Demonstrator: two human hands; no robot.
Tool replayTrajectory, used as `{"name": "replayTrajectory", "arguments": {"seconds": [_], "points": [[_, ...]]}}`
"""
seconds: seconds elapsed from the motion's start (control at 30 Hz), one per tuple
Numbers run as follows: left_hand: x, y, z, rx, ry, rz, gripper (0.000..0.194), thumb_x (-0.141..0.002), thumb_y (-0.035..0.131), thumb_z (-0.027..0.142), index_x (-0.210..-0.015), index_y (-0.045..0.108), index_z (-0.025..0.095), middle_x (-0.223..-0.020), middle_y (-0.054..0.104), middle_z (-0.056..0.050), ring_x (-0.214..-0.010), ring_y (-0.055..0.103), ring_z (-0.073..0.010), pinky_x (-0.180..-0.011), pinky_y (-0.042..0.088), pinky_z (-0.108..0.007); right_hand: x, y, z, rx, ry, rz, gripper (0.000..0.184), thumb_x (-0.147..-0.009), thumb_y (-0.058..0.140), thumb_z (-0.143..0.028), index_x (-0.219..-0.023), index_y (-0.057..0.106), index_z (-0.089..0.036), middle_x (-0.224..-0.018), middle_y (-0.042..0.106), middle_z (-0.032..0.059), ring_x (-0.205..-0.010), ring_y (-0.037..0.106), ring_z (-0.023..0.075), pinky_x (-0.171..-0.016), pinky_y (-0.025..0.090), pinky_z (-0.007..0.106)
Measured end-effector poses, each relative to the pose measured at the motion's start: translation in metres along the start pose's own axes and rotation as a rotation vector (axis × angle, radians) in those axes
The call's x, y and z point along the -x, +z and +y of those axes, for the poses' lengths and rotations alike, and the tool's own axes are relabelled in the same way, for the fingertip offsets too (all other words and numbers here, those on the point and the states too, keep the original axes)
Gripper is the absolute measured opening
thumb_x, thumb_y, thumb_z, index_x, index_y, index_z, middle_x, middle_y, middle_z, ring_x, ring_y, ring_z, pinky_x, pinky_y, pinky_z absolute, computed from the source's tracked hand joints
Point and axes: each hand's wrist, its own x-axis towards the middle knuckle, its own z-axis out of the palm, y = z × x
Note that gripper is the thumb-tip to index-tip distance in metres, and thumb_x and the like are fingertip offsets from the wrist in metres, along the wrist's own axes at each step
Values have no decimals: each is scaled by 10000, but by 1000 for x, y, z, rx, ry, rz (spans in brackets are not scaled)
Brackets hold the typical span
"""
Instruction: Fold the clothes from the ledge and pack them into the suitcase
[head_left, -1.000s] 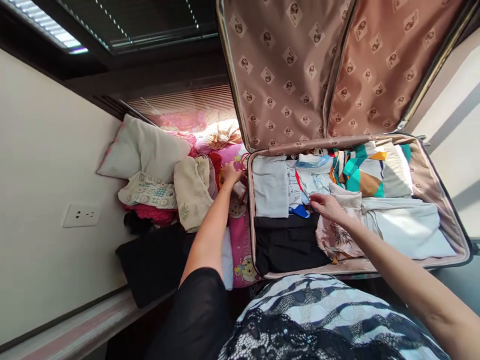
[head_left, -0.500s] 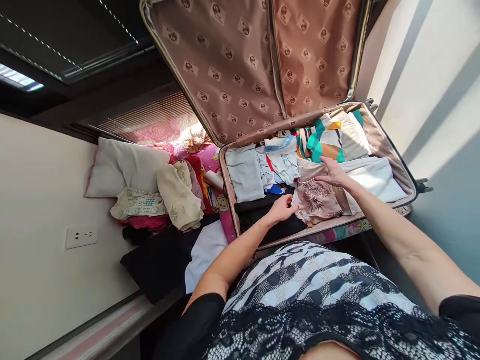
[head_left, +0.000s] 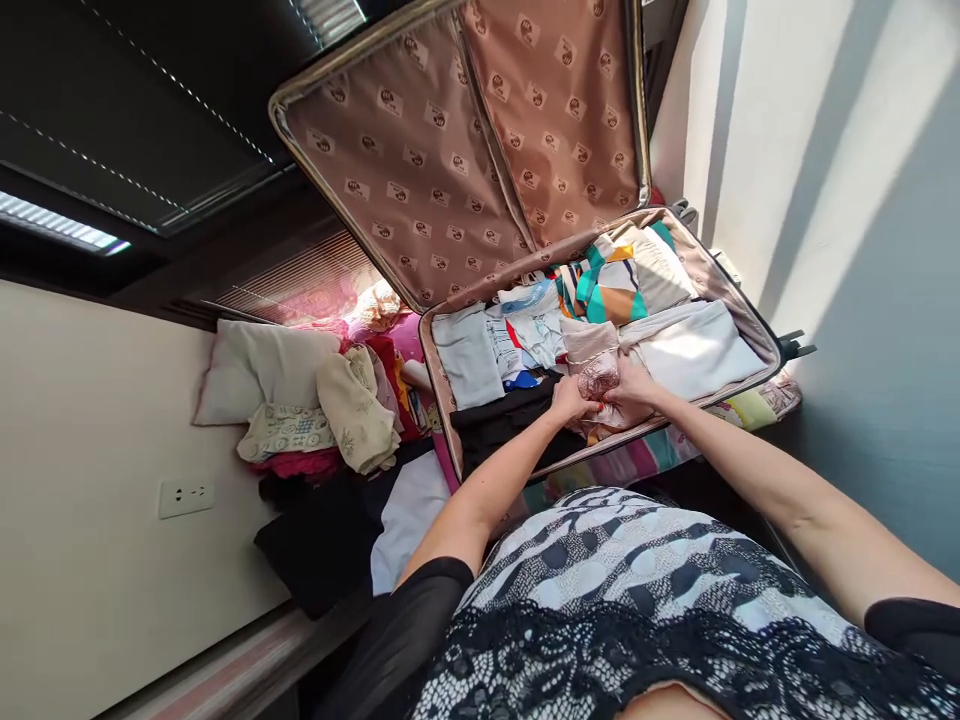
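Inside the open suitcase [head_left: 456, 470], both my hands are on a pink garment with a dark printed pattern [head_left: 600, 376]. My left hand [head_left: 571, 402] grips its left side, and my right hand [head_left: 631, 388] grips its right side, bunching the cloth between them. Black folded clothing [head_left: 504, 432] lies to the left of my left hand. A folded white garment [head_left: 694, 350] is to the right of my right hand. Behind the pink garment are white and blue clothes [head_left: 536, 338] and a garment in teal, white and orange [head_left: 611, 285]. My fingertips are partly hidden in the cloth.
The suitcase lid [head_left: 480, 150] stands raised at the back. To the left are a white pillow [head_left: 266, 365], a cream garment [head_left: 358, 410] and black cloth [head_left: 322, 550]. A wall with a socket [head_left: 186, 498] bounds the left; another wall [head_left: 847, 250] stands at the right.
My hands have come closer together on the pink garment. My right hand, spread over it before, now grips it, and the flat cloth is bunched up. The camera view has shifted.
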Motion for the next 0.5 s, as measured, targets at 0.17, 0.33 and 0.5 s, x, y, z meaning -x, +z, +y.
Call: {"name": "replayTrajectory", "arguments": {"seconds": [0.17,0.33,0.5], "points": [[20,-13,-20,108,135,56,520,-564,985,232,-1021,742,186,-1240,666,-125,-1153,654,-336,-1071,502,-448,33,11,-25,-57,-268,-94,330,-820,701,-286,-1124,769,-176,-1041,753,129,-965,707,275,-842,518,314],[17,-27,-29,858,180,52,677,-593,990,354,-1178,687,198,-1228,739,-96,-1152,695,-271,-1068,533,-407,11,-21,-13,-409,-410,-9,417,-843,655,-351,-1215,733,-180,-1076,772,70,-979,696,261,-870,557,330],[-19,-13,-10,1218,-109,62,728,-549,1029,279,-1178,684,156,-1297,755,-180,-1242,704,-327,-1107,551,-474,-44,-36,5,-185,44,194,490,-785,680,-260,-1259,700,-136,-1189,761,146,-1105,681,315,-990,541,375]]}}
